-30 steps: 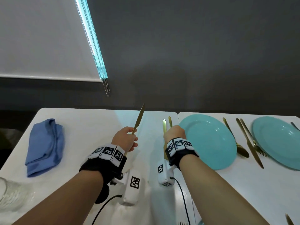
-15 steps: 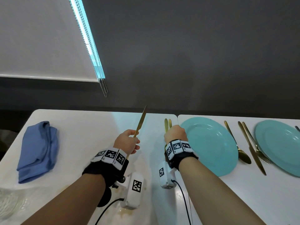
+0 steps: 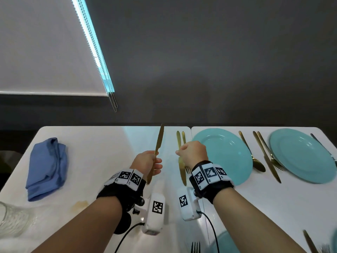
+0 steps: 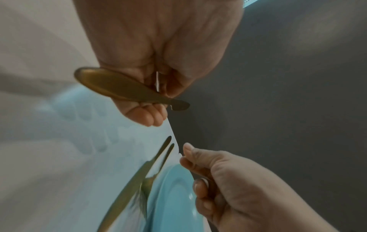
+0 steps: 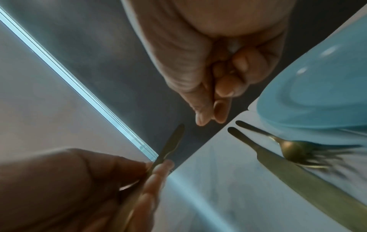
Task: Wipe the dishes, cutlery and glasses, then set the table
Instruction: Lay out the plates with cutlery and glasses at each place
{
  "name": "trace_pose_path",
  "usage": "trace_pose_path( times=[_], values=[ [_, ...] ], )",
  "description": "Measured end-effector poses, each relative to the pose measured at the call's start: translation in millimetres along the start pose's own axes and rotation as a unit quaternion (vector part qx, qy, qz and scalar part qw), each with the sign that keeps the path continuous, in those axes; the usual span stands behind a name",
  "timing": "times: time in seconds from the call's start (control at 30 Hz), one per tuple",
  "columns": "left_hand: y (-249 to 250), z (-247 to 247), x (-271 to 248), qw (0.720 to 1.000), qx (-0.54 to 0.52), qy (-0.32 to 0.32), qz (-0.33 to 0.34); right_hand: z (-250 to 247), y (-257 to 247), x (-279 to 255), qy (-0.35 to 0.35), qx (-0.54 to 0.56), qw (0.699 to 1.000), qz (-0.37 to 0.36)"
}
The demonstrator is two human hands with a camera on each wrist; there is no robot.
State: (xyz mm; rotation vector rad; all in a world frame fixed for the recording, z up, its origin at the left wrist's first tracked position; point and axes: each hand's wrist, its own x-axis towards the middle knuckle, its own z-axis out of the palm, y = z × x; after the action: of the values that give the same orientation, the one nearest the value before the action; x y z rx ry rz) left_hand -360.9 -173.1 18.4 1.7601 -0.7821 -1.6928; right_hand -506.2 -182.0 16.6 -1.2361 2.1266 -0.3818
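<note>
The left hand (image 3: 145, 164) pinches a gold knife (image 3: 158, 144) by its handle between thumb and curled fingers, blade pointing up and toward the far edge of the white table (image 3: 94, 143), lifted clear of the surface. The right hand (image 3: 193, 153) hovers just right of it, fingers curled with thumb against forefinger, holding nothing (the wrist views show the curl plainly). Under that hand a second gold knife (image 3: 180, 161) and a gold fork (image 3: 184, 141) lie side by side, just left of a teal plate (image 3: 228, 152). Farther right lie more gold cutlery (image 3: 262, 154) and another teal plate (image 3: 300, 157). A folded blue cloth (image 3: 47, 167) rests at the left.
</note>
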Motion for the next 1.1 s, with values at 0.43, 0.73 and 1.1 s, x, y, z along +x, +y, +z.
trace_pose_path(
  times=[0.43,0.73,1.1],
  values=[
    [-91.1,-22.6,-106.1,0.988,0.055,-0.140,-0.031,27.6,42.6,-193.4,-0.075,0.115,0.990,0.035],
    [-156.9,-50.1,-172.7,0.973,0.132,-0.187,-0.038,70.6,89.7,-280.1,-0.079,0.160,0.978,0.109],
    [-180.8,-62.0,-188.5,0.977,0.183,-0.109,-0.010,91.6,155.1,-289.7,-0.023,-0.024,0.977,0.209]
  ],
)
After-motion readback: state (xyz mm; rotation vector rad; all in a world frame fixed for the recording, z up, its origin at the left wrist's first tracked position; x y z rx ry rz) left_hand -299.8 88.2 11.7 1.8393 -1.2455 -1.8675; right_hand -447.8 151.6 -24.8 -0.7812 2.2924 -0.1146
